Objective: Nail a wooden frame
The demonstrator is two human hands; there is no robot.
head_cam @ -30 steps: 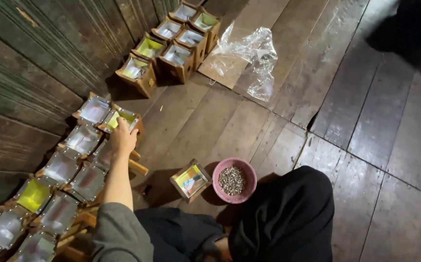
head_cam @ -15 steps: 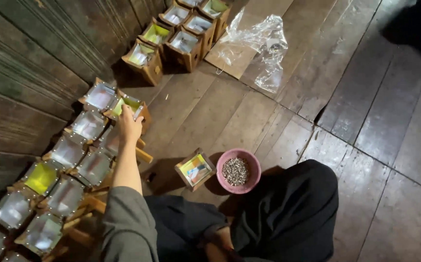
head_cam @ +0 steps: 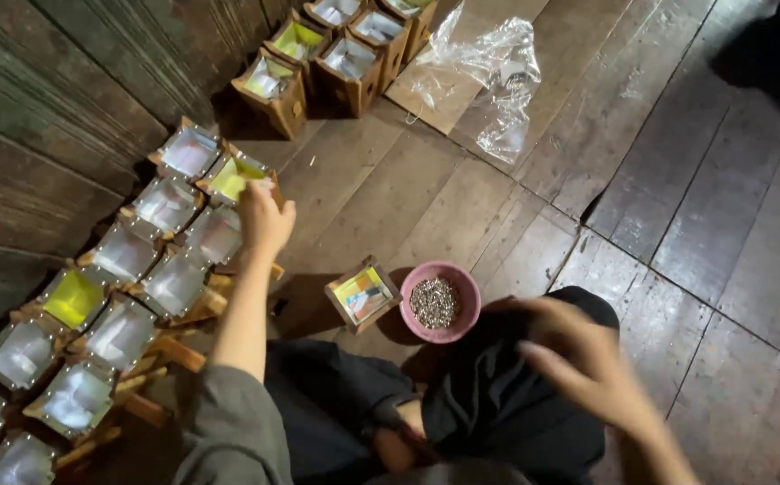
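Note:
My left hand (head_cam: 264, 218) reaches out to the left and grips the near edge of a small wooden box with a yellow-green film top (head_cam: 235, 177). That box stands at the end of a double row of similar boxes with clear film tops (head_cam: 167, 205) along the wooden wall. My right hand (head_cam: 583, 359) hovers blurred over my dark-clothed knee, fingers apart and holding nothing. Between the hands, a pink bowl of small metal bits (head_cam: 439, 304) sits on the floor. A single box with a multicoloured top (head_cam: 363, 294) stands touching the bowl.
A second cluster of wooden boxes (head_cam: 322, 49) stands at the top by the wall. A crumpled clear plastic bag (head_cam: 489, 72) lies on a flat board beside them. The floor is dark wooden planks (head_cam: 695, 224) with a gap between boards.
My right hand has come into view at the lower right, moving and blurred. My left hand stays on the yellow-green box. The view has shifted slightly.

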